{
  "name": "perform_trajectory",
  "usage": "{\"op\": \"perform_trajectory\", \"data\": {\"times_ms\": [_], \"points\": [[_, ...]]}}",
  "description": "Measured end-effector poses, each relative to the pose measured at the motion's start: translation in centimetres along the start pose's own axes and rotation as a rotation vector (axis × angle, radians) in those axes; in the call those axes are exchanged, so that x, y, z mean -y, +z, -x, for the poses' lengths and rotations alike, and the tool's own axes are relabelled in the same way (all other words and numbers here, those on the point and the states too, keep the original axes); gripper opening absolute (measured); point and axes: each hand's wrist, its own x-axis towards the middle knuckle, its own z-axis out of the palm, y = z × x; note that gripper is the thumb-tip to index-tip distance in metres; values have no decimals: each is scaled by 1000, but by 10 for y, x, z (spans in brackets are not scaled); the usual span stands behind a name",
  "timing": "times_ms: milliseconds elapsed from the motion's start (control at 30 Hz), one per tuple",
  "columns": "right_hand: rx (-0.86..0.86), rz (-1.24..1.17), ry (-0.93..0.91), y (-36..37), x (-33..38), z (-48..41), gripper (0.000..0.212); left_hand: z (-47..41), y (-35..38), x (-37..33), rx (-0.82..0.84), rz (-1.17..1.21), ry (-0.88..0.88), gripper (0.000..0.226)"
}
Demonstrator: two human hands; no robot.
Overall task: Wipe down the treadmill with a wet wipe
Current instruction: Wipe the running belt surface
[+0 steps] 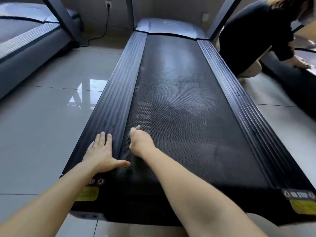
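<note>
Nearest, the left hand [100, 152] is laid flat on the treadmill's [169, 27] 7 o'clock rail [112, 103]; the blurred right hand [141, 142] is curled on the belt [181, 106], grip on a wipe not determinable; belt sheen toward 12 o'clock is judged partly wiped.

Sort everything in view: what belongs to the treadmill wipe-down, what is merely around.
Job: black textured treadmill belt; black ribbed left side rail; left hand, flat on that rail; right hand, blurred on the belt, grasp unclear.
Around: grey neighbouring treadmill, left; black power cable at the wall; crouching person in dark top, right; glossy grey floor tiles.
</note>
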Motion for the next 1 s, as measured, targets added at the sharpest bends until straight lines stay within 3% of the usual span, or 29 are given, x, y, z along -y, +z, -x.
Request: {"op": "perform_trajectory", "data": {"times_ms": [67,167,267,467,600,733,1000], "points": [[14,48,-73,2,7,2,41,0,-2,-1,13,-5,-3,162],[2,174,-64,-8,-22,12,65,0,-3,-4,11,-11,-13,162],[-30,192,140,-25,-98,33,69,1,-5,0,24,14,-21,169],[-107,215,598,-79,-274,128,38,0,1,-6,2,-17,-29,174],[-129,257,793,-92,-322,162,57,-1,1,-9,-7,-28,-25,177],[-171,97,802,-83,-298,153,36,0,1,-9,-9,-30,-28,173],[-38,-42,300,-24,-94,72,44,2,-1,3,48,-15,47,181]]}}
